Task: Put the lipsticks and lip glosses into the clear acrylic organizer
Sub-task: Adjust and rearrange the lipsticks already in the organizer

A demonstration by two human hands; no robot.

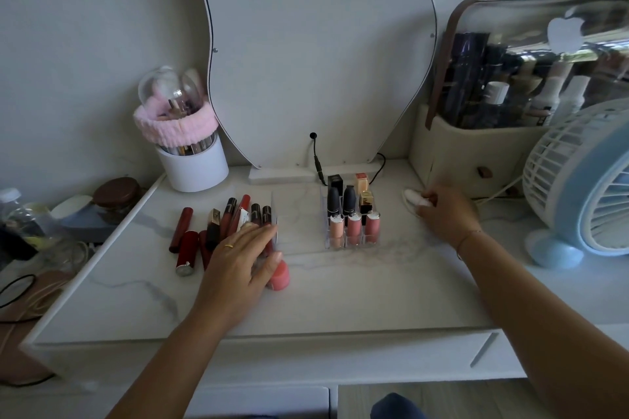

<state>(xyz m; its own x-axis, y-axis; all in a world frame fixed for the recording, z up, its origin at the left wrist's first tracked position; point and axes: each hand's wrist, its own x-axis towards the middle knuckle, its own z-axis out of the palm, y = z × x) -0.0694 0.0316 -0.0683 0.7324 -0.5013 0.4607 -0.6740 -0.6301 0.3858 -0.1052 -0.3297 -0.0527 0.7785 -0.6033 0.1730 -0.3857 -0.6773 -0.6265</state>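
Acrylic organizer (352, 241) part-filled; left hand (243, 260) over lipsticks (218, 231) (perhaps touching).

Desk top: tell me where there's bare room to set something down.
Bare: the strip between the left hand and the organizer, and the wide front edge of the desk. Crowded: the lipstick pile at left, and the fan at right.

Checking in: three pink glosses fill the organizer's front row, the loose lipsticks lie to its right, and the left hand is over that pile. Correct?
Not quite. The head view shows the loose lipsticks lying to the left of the organizer, not its right. The rest holds: three pink glosses fill the front row, and the left hand is over that pile.
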